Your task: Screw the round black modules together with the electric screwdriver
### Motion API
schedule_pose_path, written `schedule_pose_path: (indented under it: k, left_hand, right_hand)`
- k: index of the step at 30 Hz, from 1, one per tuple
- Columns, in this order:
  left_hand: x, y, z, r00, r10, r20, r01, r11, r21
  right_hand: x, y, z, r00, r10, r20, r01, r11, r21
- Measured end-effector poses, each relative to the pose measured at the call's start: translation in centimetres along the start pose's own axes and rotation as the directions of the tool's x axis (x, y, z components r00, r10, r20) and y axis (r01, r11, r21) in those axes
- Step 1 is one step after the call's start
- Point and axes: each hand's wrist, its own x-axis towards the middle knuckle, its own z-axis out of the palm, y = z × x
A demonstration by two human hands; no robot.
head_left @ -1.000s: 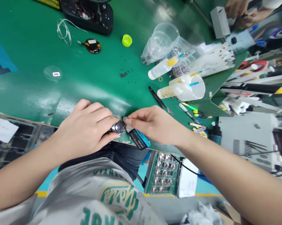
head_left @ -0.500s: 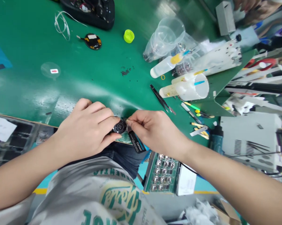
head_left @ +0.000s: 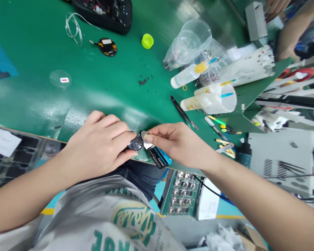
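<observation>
At the near edge of the green bench [head_left: 99, 87], my left hand [head_left: 99, 148] is closed around a small round dark part with a metal rim [head_left: 136, 143] and presses it to the surface. My right hand [head_left: 176, 143] pinches a flat tool with a black and blue handle marked "Curved" [head_left: 158, 158]. The tool's silver blade tip [head_left: 145, 139] rests against the right side of the round part.
Black tweezers [head_left: 183, 112] lie right of my hands, with clear cups [head_left: 188, 42], a white tube [head_left: 211, 99] and small tools beyond. A lime cap [head_left: 147, 40], a round circuit piece [head_left: 107, 46] and a wire loop [head_left: 73, 28] sit further back. Another person's arm [head_left: 290, 28] is at top right. A tray of round parts [head_left: 181, 191] hangs below the bench.
My right hand has turned the tool slightly, so its blade tip sits higher on the round part. The view has shifted a little; my left hand holds steady.
</observation>
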Motion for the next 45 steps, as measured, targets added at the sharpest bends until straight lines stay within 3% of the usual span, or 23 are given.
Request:
schedule_pose_path:
  k: [4,13,20,24,29,34,40,45]
  left_hand:
    - [0.0,0.0,-0.1,1.0,-0.003,0.006,0.003,1.0,0.004]
    - [0.0,0.0,0.1,1.0,0.002,-0.003,-0.002,1.0,0.005]
    - [0.0,0.0,0.1,1.0,0.006,0.003,-0.006,1.0,0.001]
    - [-0.1,0.0,0.2,1.0,-0.004,0.008,0.004,1.0,0.005]
    - [-0.2,0.0,0.2,1.0,-0.001,0.009,0.001,1.0,0.009]
    - [-0.1,0.1,0.2,1.0,0.0,-0.002,0.0,1.0,0.018]
    - [0.0,0.1,0.2,1.0,0.004,0.01,-0.004,1.0,0.011]
    - [0.0,0.1,0.1,1.0,0.008,0.007,-0.008,1.0,0.005]
  right_hand:
    - [-0.3,-0.5,-0.5,0.998,0.006,0.068,-0.006,1.0,-0.01]
    - [-0.7,-1.0,0.5,0.991,-0.046,-0.125,0.006,0.952,-0.304]
    - [-0.1,1.2,0.2,0.999,-0.009,-0.039,0.009,1.0,-0.014]
    - [0.5,1.7,-0.2,1.0,0.008,-0.003,-0.008,0.998,0.068]
    - [0.6,1.4,-0.2,0.998,0.023,0.053,-0.027,0.996,0.082]
    - [0.0,1.3,0.4,0.997,0.012,-0.071,-0.011,1.0,0.016]
    - [0.4,1.0,0.1,1.0,0.004,-0.024,-0.006,0.998,-0.065]
    - [0.3,0.4,0.2,0.998,0.02,-0.067,-0.026,0.995,-0.099]
